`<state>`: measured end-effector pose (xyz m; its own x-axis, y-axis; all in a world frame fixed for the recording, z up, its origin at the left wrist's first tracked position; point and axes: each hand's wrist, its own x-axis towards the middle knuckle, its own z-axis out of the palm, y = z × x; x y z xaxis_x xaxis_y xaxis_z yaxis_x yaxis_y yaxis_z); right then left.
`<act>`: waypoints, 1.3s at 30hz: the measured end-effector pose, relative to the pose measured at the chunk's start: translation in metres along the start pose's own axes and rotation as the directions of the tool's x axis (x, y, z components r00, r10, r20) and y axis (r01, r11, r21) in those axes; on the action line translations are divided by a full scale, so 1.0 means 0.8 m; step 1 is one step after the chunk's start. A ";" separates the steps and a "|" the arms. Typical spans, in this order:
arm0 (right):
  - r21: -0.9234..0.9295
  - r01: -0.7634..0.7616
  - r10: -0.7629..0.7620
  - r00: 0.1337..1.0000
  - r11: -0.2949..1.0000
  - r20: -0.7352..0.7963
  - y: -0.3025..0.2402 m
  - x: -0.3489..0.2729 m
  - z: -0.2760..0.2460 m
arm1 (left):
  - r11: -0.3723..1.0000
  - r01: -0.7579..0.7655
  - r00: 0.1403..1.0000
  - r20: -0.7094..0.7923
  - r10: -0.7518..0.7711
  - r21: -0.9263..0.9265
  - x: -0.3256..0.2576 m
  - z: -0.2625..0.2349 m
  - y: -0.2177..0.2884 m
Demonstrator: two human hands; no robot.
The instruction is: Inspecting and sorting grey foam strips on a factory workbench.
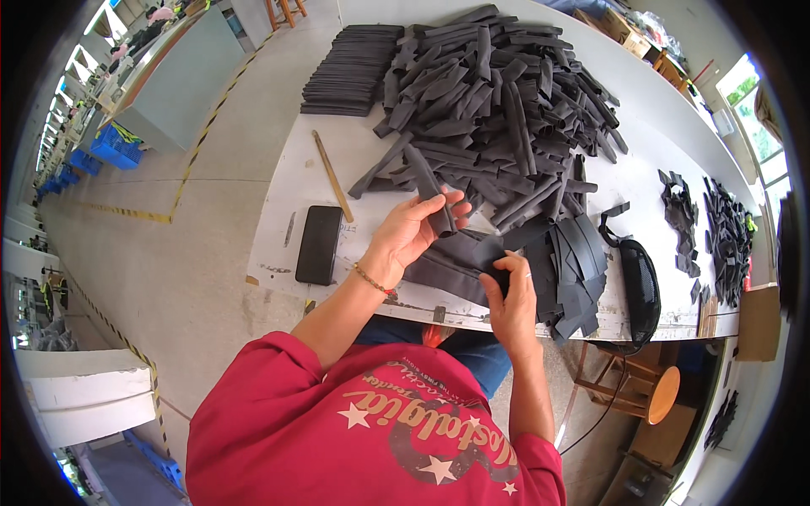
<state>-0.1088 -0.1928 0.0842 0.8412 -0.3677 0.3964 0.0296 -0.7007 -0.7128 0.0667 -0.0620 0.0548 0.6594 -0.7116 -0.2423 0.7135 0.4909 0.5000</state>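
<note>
My left hand (407, 226) is closed round a dark grey fabric sleeve (424, 175), a folded tube-like strip that tilts up and away from me. Thumb and fingers of my right hand (514, 302) pinch a thin, dark flat piece (488, 253) by its edge, just right of the sleeve and apart from it. Under both hands, more dark fabric (451, 268) lies along the table's near edge. A fanned stack of dark flat pieces (567, 274) sits right beside my right hand. Beyond my hands rises a large loose heap of similar fabric strips (498, 105).
Neatly stacked strips (350, 72) lie at the far left of the white table (283, 181). Nearer are a wooden stick (332, 175) and a black phone (316, 246). To the right stand a black mesh-covered object (639, 291) with a cable, more dark pieces (727, 236) and a wooden stool (663, 395).
</note>
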 end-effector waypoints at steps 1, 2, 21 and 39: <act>-0.050 0.020 -0.018 0.999 0.999 0.039 -0.008 -0.001 -0.001 | 1.000 0.000 1.000 0.000 0.000 0.000 -0.003 0.003 0.001; -0.100 0.042 -0.034 0.996 0.994 0.080 -0.013 -0.002 -0.002 | 1.000 0.028 0.999 -0.028 -0.028 -0.007 -0.007 0.009 0.004; -0.365 0.218 -0.255 0.965 0.905 -0.055 -0.016 0.012 0.002 | 0.985 0.067 0.997 -0.036 -0.062 0.158 -0.012 0.009 -0.016; -0.238 0.074 -0.099 0.991 0.968 -0.094 -0.027 -0.006 0.044 | 0.987 -0.125 0.974 0.200 0.103 0.101 -0.028 0.051 -0.037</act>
<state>-0.0945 -0.1546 0.0773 0.7794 -0.3524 0.5181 -0.0373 -0.8515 -0.5230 0.0210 -0.0808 0.0797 0.6687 -0.7433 -0.0188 0.5978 0.5225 0.6079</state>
